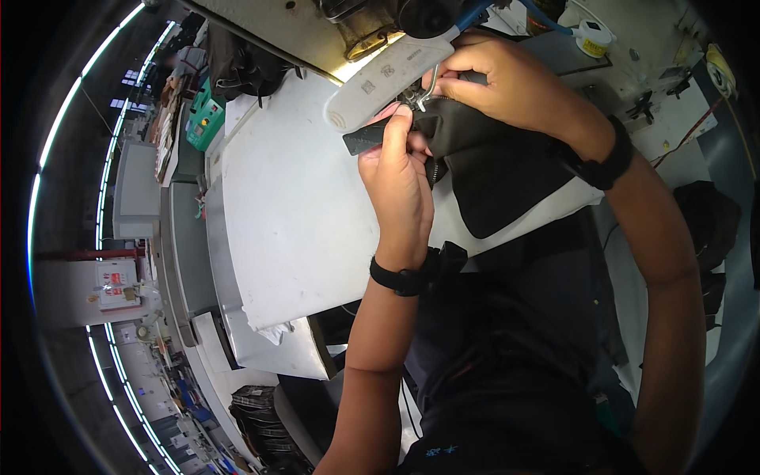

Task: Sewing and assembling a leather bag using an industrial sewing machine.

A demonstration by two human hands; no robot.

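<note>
Under the head of a sewing machine (273, 28), a dark fabric piece (491, 182) lies partly on the white work table, its lower end near the front edge. Metal zipper teeth (435, 171) show along its left side. My left hand (400, 174) is closed on the dark material, thumb pressed down beside the metal presser foot (415, 96); a flat black strip (362, 141) juts out to its left. My right hand (495, 79) is closed at the fabric's far edge, fingers bent next to a curved metal lever (431, 89). Its fingertips are partly hidden behind a pale bar (388, 79).
The white table top (297, 214) stretches left of my hands. A black bag (245, 67) and a green box (206, 115) stand at the far left. A round white-and-yellow object (594, 38) and blue tubing (546, 16) are at the far right. Dark stacked material (255, 419) sits low on the left.
</note>
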